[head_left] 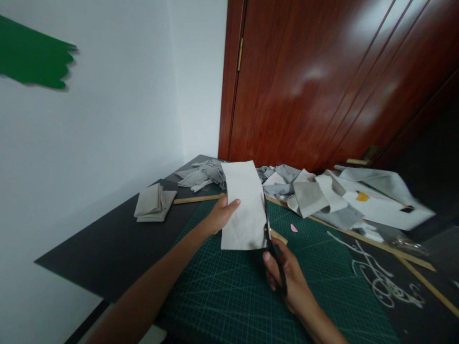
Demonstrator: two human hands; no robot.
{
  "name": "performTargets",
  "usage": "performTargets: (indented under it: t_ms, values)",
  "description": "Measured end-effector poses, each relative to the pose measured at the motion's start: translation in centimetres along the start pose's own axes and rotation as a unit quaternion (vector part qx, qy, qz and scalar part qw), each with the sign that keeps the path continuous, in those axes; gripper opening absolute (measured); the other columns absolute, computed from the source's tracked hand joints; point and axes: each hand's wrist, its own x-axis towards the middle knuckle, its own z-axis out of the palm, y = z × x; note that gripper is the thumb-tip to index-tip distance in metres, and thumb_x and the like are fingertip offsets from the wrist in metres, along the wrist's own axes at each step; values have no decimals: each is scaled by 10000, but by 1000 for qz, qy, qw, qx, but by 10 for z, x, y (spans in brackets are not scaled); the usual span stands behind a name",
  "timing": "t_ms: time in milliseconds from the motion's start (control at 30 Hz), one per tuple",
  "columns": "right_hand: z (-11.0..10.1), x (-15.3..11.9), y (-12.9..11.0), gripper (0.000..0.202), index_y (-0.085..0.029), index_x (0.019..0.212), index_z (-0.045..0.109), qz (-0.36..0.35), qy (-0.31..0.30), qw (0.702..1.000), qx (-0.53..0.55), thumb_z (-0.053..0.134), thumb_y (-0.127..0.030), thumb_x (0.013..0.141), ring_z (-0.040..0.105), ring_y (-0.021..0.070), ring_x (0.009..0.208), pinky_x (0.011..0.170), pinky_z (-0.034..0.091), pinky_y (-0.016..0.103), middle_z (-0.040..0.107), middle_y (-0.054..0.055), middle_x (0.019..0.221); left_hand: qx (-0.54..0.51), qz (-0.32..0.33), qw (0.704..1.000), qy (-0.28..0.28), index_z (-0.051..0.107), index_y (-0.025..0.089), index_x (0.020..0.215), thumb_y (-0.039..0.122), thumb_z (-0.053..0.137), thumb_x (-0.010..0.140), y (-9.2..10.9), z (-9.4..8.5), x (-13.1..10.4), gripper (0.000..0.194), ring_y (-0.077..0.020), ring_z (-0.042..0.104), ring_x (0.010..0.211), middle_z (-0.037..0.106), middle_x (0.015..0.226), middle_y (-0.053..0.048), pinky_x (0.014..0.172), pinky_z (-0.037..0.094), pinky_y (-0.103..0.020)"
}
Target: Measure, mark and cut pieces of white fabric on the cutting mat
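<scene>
A rectangular piece of white fabric (pixel 244 208) is held up above the green cutting mat (pixel 229 291). My left hand (pixel 221 213) grips its left edge, thumb on the front face and the other fingers hidden behind. At the right edge, my right hand (pixel 285 270) is closed round the handles of black-handled scissors (pixel 278 263). Their blades point up and away, running along the fabric's right side. Whether the blades are parted I cannot tell. Just behind the scissors lies a short wooden strip (pixel 278 236) on the mat.
Folded beige cloth (pixel 154 203) sits on the dark table (pixel 118 243) at left. Grey scraps (pixel 206 174) and a heap of fabric pieces (pixel 311 193) line the back. A long wooden ruler (pixel 373 241), a pink chip (pixel 294 228) and tangled white cord (pixel 387 282) lie to the right.
</scene>
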Motion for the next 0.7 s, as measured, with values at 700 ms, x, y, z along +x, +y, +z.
performTargets:
  t_ms: [700]
  values:
    - [1, 2, -5, 776, -169, 1331, 555, 27, 5, 1000, -1, 769, -706, 813, 341, 76, 388, 353, 286, 190, 442, -106, 527, 6, -1, 1000, -1, 673, 136, 1290, 654, 794, 766, 0, -1, -1, 747, -387, 643, 1256, 705, 1358, -166, 1070, 506, -504]
